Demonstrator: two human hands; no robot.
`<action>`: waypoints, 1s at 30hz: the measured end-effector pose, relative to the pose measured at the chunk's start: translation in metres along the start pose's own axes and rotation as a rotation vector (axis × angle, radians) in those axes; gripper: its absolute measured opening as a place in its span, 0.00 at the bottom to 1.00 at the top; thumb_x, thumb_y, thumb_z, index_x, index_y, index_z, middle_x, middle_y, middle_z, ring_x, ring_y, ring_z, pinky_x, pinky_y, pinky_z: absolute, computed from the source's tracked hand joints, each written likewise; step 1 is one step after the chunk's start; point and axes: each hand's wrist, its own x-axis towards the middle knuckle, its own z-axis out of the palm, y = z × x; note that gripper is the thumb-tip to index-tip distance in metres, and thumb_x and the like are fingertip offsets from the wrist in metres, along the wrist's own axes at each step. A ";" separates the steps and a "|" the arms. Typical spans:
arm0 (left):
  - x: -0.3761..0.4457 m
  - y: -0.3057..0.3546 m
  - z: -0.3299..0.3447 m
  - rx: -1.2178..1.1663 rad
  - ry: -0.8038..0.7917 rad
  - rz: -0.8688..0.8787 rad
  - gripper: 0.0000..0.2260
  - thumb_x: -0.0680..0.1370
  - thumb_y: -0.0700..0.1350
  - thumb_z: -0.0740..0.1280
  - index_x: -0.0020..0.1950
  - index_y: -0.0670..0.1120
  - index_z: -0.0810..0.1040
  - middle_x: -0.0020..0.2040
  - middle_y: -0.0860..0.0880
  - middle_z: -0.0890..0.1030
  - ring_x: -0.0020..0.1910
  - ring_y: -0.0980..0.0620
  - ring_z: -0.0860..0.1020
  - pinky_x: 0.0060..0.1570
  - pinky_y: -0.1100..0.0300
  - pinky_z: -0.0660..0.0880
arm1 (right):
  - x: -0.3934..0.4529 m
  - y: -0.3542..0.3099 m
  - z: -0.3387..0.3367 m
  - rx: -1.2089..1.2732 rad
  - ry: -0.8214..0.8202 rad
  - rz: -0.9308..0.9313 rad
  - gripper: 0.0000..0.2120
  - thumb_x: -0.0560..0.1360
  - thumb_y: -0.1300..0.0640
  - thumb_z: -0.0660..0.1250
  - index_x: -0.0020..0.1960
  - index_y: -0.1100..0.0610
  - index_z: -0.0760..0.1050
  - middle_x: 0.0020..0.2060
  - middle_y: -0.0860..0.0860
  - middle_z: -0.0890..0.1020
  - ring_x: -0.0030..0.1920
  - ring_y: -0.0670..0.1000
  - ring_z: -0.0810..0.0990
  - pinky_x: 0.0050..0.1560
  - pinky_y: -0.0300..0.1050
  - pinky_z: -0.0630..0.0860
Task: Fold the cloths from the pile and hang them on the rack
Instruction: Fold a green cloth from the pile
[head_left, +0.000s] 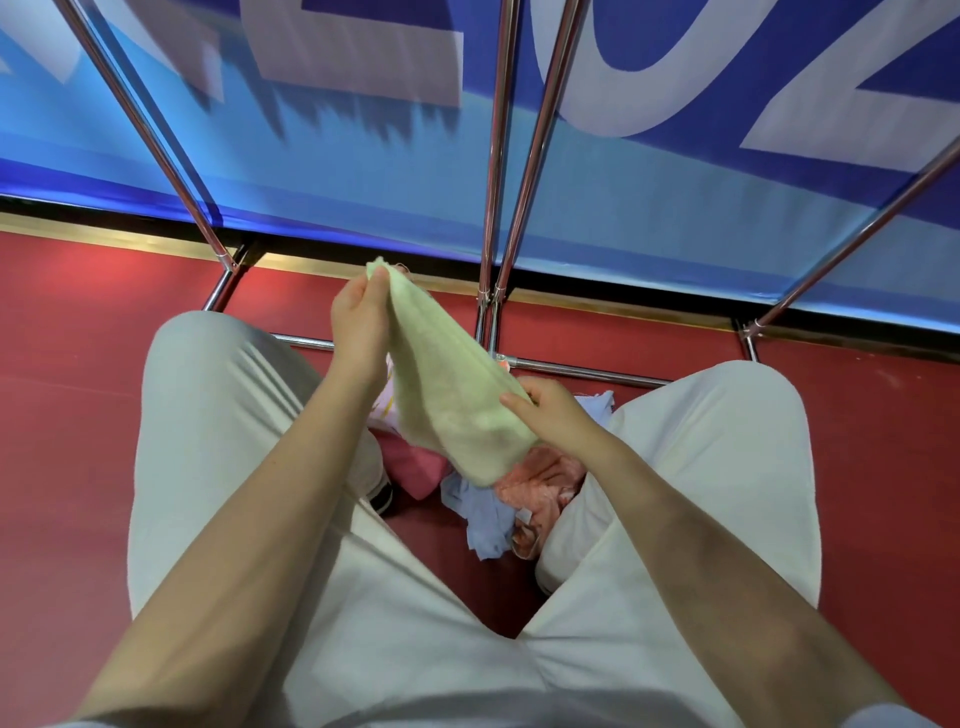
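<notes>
A pale green cloth (447, 379) is stretched between my hands above my knees. My left hand (361, 325) pinches its far top corner. My right hand (553, 413) grips its nearer right edge. Under the cloth, on the red floor between my legs, lies the pile (519, 493) of pink, orange and light blue cloths, partly hidden by the green one. The chrome rack (493, 218) stands just beyond, its poles rising toward the top of the view and its base bars low on the floor.
My knees in white trousers frame the pile on both sides. A blue banner (363, 171) with large pale letters covers the wall behind the rack. Red floor (78, 338) stretches left and right.
</notes>
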 end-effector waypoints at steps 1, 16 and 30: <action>0.003 0.001 -0.005 -0.015 0.024 0.001 0.11 0.81 0.45 0.60 0.41 0.48 0.78 0.42 0.46 0.79 0.42 0.51 0.75 0.45 0.57 0.71 | -0.001 0.005 0.001 -0.014 -0.015 0.023 0.16 0.79 0.57 0.63 0.34 0.51 0.66 0.29 0.45 0.67 0.31 0.44 0.64 0.34 0.43 0.60; 0.009 0.006 -0.024 0.144 0.008 0.170 0.13 0.82 0.47 0.58 0.39 0.50 0.76 0.35 0.57 0.76 0.36 0.59 0.71 0.38 0.63 0.67 | -0.012 0.017 -0.017 -0.142 0.298 0.063 0.14 0.77 0.53 0.66 0.56 0.60 0.69 0.41 0.51 0.75 0.41 0.50 0.74 0.39 0.44 0.65; -0.011 0.007 -0.010 0.243 -0.146 0.333 0.12 0.82 0.43 0.58 0.48 0.41 0.79 0.40 0.54 0.77 0.38 0.63 0.72 0.39 0.69 0.68 | -0.003 0.036 -0.023 -0.156 0.465 0.197 0.05 0.71 0.53 0.72 0.39 0.54 0.79 0.32 0.46 0.74 0.34 0.48 0.71 0.37 0.43 0.64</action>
